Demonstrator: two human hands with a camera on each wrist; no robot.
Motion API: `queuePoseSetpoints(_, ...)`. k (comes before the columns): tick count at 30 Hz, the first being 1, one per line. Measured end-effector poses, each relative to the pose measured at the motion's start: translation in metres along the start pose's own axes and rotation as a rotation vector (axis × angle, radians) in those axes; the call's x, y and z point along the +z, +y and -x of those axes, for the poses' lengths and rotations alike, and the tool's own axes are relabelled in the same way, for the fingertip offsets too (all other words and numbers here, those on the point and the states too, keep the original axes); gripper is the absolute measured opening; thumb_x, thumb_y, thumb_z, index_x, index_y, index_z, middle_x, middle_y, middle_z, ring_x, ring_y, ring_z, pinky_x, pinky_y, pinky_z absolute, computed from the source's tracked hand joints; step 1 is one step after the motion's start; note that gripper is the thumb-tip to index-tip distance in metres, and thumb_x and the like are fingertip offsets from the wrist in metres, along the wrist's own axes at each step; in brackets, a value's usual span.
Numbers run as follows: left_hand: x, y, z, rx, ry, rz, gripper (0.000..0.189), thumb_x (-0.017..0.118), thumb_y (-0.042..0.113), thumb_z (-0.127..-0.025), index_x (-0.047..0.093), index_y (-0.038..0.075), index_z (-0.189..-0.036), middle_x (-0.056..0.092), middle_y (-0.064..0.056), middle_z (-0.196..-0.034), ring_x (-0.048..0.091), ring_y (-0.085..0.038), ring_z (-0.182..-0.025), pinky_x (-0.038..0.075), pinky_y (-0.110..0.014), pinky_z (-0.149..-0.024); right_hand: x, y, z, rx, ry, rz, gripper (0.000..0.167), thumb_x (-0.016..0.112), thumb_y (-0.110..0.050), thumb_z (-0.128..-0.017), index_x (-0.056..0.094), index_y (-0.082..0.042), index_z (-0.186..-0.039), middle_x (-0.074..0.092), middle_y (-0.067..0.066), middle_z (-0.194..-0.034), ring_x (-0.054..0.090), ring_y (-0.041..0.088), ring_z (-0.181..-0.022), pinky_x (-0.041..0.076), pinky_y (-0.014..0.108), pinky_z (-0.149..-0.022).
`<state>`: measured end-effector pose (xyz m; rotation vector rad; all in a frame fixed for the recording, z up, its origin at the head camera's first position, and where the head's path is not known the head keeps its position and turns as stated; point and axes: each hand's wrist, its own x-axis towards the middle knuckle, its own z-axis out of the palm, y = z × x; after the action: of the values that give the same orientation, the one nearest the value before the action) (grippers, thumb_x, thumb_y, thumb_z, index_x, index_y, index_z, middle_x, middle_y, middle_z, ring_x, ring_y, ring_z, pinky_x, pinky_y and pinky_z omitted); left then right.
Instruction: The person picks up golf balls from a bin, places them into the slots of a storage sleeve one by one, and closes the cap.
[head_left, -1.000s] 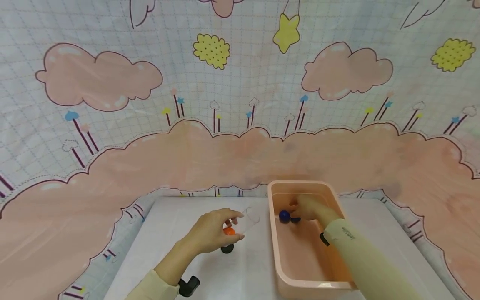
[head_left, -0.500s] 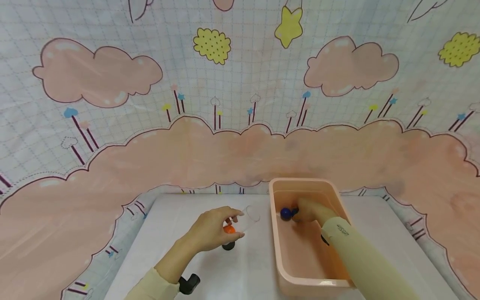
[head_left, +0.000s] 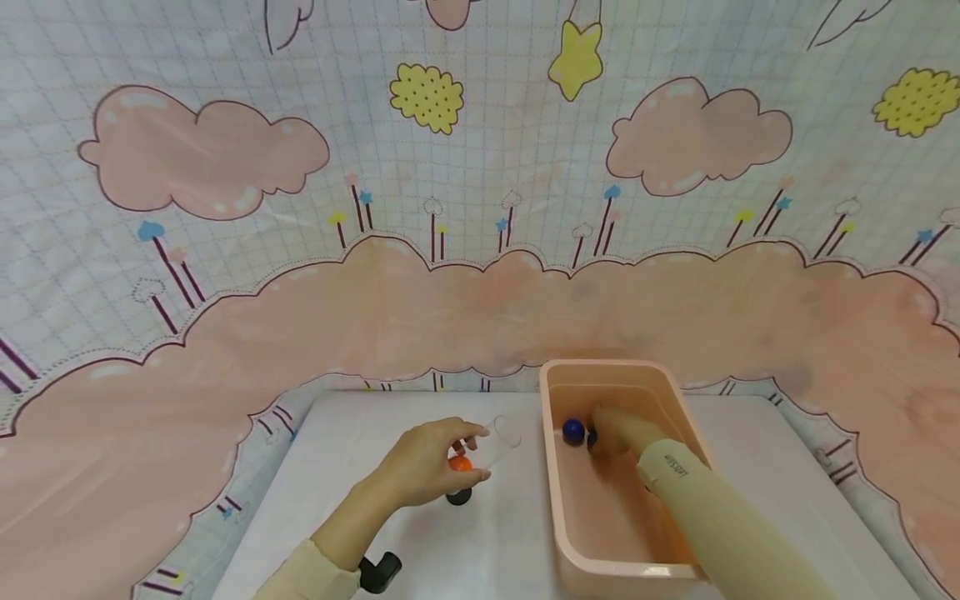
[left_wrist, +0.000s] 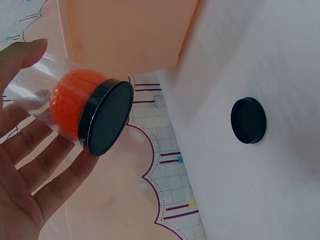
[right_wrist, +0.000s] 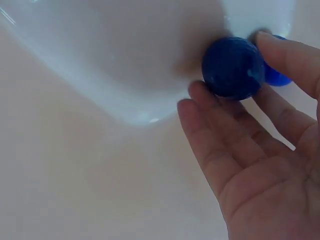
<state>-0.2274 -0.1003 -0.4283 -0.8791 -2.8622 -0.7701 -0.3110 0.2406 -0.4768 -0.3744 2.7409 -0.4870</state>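
Note:
My left hand [head_left: 420,462] grips a clear plastic tube [left_wrist: 37,85] above the table. Inside the tube, an orange ball [left_wrist: 75,102] sits against the black end cap [left_wrist: 109,118]. Another black cap [left_wrist: 248,120] lies on the table in the left wrist view. My right hand [head_left: 618,431] reaches into the peach bin [head_left: 551,500] and pinches a blue ball [right_wrist: 233,68] between thumb and fingers. A second blue ball [head_left: 573,432] lies beside it, near the bin's left wall.
The bin stands on a white table [head_left: 360,417] to the right of the tube. A patterned cloth [head_left: 480,317] with clouds hangs behind the table. A black device [head_left: 380,572] is at the left wrist.
In the bin, the fingers of my right hand have closed on the blue ball beside the other one. My left hand with the tube has stayed nearly still.

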Motion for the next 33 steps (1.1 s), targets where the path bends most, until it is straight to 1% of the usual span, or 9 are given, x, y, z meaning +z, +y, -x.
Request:
queuePoseSetpoints(3, 0.001, -0.002, 0.002, -0.007, 0.001, -0.002, 0.054, 0.083, 0.046, -0.085, 0.07, 0.023, -0.132, 0.067, 0.018, -0.098, 0.062, -0.002, -0.09, 0.052, -0.028, -0.077, 0.003, -0.001, 0.0, -0.015, -0.003, 0.026, 0.017, 0.076, 0.005, -0.08, 0.063, -0.004, -0.072, 0.053, -0.002, -0.065, 0.051, 0.014, -0.061, 0.04, 0.023, -0.054)
queuePoseSetpoints(7, 0.002, -0.002, 0.001, -0.007, 0.003, 0.005, 0.054, 0.083, 0.046, -0.085, 0.07, 0.024, -0.132, 0.067, 0.018, -0.099, 0.063, -0.002, -0.09, 0.052, -0.027, -0.077, 0.001, -0.002, 0.003, -0.015, -0.01, 0.08, 0.021, 0.078, 0.004, -0.08, 0.061, -0.005, -0.071, 0.054, -0.002, -0.064, 0.052, 0.014, -0.06, 0.041, 0.022, -0.054)
queuePoseSetpoints(9, 0.001, -0.002, 0.001, -0.008, 0.001, 0.011, 0.054, 0.083, 0.046, -0.085, 0.07, 0.024, -0.132, 0.067, 0.018, -0.099, 0.063, -0.002, -0.091, 0.052, -0.027, -0.077, 0.0, -0.002, 0.004, -0.007, -0.018, 0.075, 0.022, 0.08, 0.003, -0.081, 0.061, -0.005, -0.072, 0.054, -0.002, -0.065, 0.052, 0.014, -0.061, 0.041, 0.022, -0.055)
queuePoseSetpoints(15, 0.0, -0.003, 0.001, -0.023, -0.001, 0.014, 0.053, 0.083, 0.045, -0.085, 0.07, 0.024, -0.132, 0.067, 0.018, -0.098, 0.063, -0.004, -0.091, 0.053, -0.028, -0.078, -0.004, 0.001, 0.003, -0.036, -0.022, 0.053, 0.018, 0.08, 0.001, -0.083, 0.063, -0.002, -0.075, 0.056, -0.002, -0.065, 0.05, 0.011, -0.061, 0.04, 0.02, -0.057)
queuePoseSetpoints(18, 0.0, -0.004, 0.001, -0.026, 0.002, 0.016, 0.053, 0.083, 0.045, -0.085, 0.07, 0.024, -0.132, 0.067, 0.018, -0.099, 0.063, -0.004, -0.092, 0.053, -0.028, -0.078, -0.011, 0.001, 0.003, -0.045, -0.024, 0.023, 0.015, 0.078, -0.002, -0.086, 0.064, 0.003, -0.084, 0.06, 0.001, -0.071, 0.049, 0.012, -0.065, 0.042, 0.02, -0.06)
queuePoseSetpoints(21, 0.001, -0.005, 0.002, -0.032, 0.005, 0.021, 0.054, 0.083, 0.046, -0.086, 0.07, 0.024, -0.133, 0.067, 0.018, -0.099, 0.063, -0.004, -0.092, 0.053, -0.028, -0.078, -0.017, 0.002, 0.005, -0.058, -0.034, 0.0, 0.016, 0.078, -0.006, -0.089, 0.066, 0.005, -0.093, 0.066, 0.003, -0.077, 0.053, 0.01, -0.069, 0.046, 0.022, -0.064)
queuePoseSetpoints(26, 0.002, -0.007, 0.003, -0.033, 0.029, 0.015, 0.053, 0.084, 0.046, -0.085, 0.07, 0.025, -0.132, 0.067, 0.018, -0.099, 0.063, -0.004, -0.092, 0.053, -0.027, -0.077, -0.031, -0.001, 0.004, -0.088, -0.029, 0.024, 0.013, 0.081, -0.012, -0.088, 0.073, -0.002, -0.09, 0.064, -0.002, -0.077, 0.052, 0.012, -0.069, 0.043, 0.026, -0.063)
queuePoseSetpoints(28, 0.002, -0.008, 0.003, -0.025, 0.038, 0.01, 0.053, 0.084, 0.045, -0.085, 0.07, 0.025, -0.132, 0.067, 0.018, -0.099, 0.064, -0.004, -0.092, 0.053, -0.027, -0.077, -0.038, -0.003, 0.006, -0.105, -0.027, 0.017, 0.014, 0.081, -0.013, -0.087, 0.072, -0.003, -0.09, 0.062, 0.0, -0.076, 0.05, 0.014, -0.067, 0.042, 0.028, -0.063)
queuePoseSetpoints(33, 0.004, -0.009, 0.001, -0.012, 0.038, 0.012, 0.053, 0.084, 0.045, -0.085, 0.07, 0.024, -0.132, 0.068, 0.017, -0.099, 0.065, -0.006, -0.092, 0.053, -0.027, -0.077, -0.053, -0.008, 0.018, -0.148, 0.007, 0.002, 0.023, 0.081, -0.019, -0.088, 0.071, -0.004, -0.102, 0.069, 0.004, -0.092, 0.06, 0.017, -0.082, 0.054, 0.036, -0.077)
